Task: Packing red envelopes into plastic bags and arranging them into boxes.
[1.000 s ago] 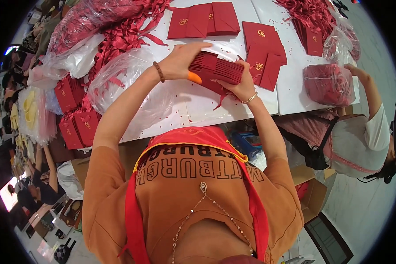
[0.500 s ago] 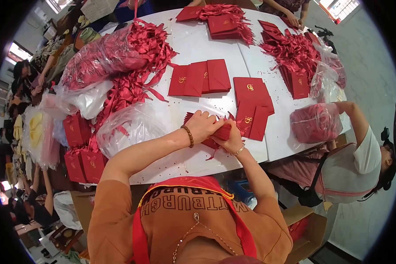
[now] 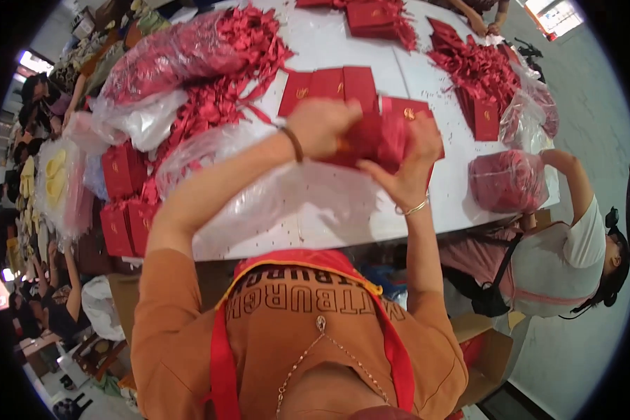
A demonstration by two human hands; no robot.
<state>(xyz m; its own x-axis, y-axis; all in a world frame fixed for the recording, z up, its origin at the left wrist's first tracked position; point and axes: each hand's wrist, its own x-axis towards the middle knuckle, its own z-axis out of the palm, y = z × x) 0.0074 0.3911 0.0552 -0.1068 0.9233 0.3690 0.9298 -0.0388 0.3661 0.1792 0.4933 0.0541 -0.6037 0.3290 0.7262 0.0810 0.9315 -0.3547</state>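
Note:
A bundle of red paper bags with ribbons [image 3: 371,140], smeared by motion, is held between my two hands above the table. My left hand [image 3: 322,129] is closed on its left side. My right hand [image 3: 413,157] holds its right side, thumb spread apart from the fingers. Just beyond lie flat red bags with gold emblems [image 3: 360,84], partly covered by my left hand. Behind my right hand shows another pile of red bags [image 3: 406,106], mostly hidden.
The white table [image 3: 308,217] carries a clear sack of red ribbons [image 3: 168,56] at left, with stacked red bags [image 3: 122,171] below it. More ribboned bags [image 3: 374,19] lie at the far side. A person at right touches a wrapped red bundle [image 3: 507,182].
Both hands have lifted the bundle and moved it away from me and to the right, toward the piles. My right hand's fingers have spread wider. The whole view has shifted somewhat.

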